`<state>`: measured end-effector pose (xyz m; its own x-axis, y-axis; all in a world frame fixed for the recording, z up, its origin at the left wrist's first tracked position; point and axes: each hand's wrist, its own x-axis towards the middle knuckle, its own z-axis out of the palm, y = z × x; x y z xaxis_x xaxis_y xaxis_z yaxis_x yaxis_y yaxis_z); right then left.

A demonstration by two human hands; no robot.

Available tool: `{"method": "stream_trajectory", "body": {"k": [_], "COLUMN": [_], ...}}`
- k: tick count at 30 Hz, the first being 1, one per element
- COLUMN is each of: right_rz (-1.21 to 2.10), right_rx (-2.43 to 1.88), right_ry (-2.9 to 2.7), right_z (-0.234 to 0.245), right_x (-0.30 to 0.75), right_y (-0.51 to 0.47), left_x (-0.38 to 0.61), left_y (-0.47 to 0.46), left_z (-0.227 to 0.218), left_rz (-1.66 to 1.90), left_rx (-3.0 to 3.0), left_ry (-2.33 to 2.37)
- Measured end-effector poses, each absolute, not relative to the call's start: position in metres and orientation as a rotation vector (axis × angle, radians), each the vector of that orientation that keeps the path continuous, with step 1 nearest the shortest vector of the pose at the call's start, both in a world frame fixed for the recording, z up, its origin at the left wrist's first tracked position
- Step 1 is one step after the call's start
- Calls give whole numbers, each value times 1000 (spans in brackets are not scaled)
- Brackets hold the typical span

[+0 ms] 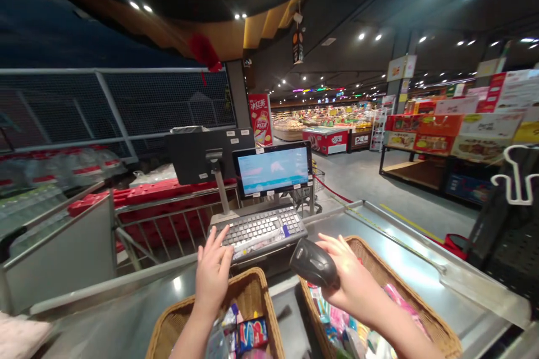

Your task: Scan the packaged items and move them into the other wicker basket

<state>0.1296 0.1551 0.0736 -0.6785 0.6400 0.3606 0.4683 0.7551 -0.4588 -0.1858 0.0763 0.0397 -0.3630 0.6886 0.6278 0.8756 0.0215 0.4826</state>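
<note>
The black handheld scanner [314,262] sits in the right hand [349,275], which is closed around its rear half, fingers curled over the top. The scanner's nose sticks out of the hand toward the left hand, and its long axis runs nearly level across the view, dipping slightly toward the right hand. The right forearm rises from the lower right edge, and the wrist is bent so that the hand is held above the right basket [379,275].

The left hand [214,272] is open, with its fingers [221,241] spread and reaching forward onto the near left corner of the grey keyboard [263,230]. The left forearm comes up from the bottom of the view, over the left basket [210,303]. The keyboard lies ahead of both hands and between them, with a flat wrapped packet [256,247] resting across its near edge.

Both wicker baskets stand on the steel bench [404,252], one beneath each hand. Under the left hand, the basket holds a red and blue box [252,335] among other packets. Under the right hand, the basket is filled with pink and multicoloured wrappers [337,320]. Beyond the keyboard, ahead of the hands, a monitor [272,169] stands on a metal post, its screen lit and facing the hands, with a dark panel [202,157] beside it.
</note>
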Motion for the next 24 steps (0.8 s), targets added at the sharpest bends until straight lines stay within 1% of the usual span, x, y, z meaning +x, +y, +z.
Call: {"method": "stream_trajectory", "body": {"k": [8, 14, 24], "right_rz": [421, 446, 597], "right_rx": [-713, -626, -518], "right_ry": [-2481, -2524, -2646], "right_z": [62, 55, 49], "right_x": [104, 81, 48], "right_y": [148, 139, 114], "left_x": [-212, -231, -242], "left_y": [27, -16, -73], "left_z": [24, 1, -32], "left_rz": [-1174, -1049, -878], "left_rx": [-1533, -1536, -1549], "left_ry": [-2179, -2302, -2497]}}
